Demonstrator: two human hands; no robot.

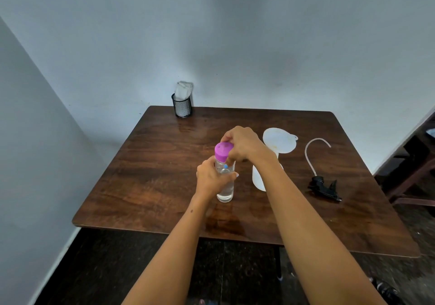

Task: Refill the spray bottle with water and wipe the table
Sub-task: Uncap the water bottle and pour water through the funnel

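In the head view, a dark brown wooden counter [164, 187] fills the middle of the frame, set against a pale grey-blue wall. Near the centre stands a clear plastic water bottle [226, 191] with a bright pink round cap [223, 151]; it is upright on the counter and has water inside. The left hand [211, 177] is wrapped around the body of the bottle, with the thumb across the front. The right hand [242, 144] comes from the right side and its fingers are curled on the pink cap, grasping it.

Just right of the bottle, partly hidden behind the right forearm, is a white translucent spray bottle [257, 177] with a white plastic funnel [279, 143] at its top. Further right, well apart, a black spray trigger head [323, 188] with a thin clear curved tube [310, 154] lies on the counter. In the upper left corner of the counter stands a black mesh cup [182, 108] holding a white folded cloth [183, 90].
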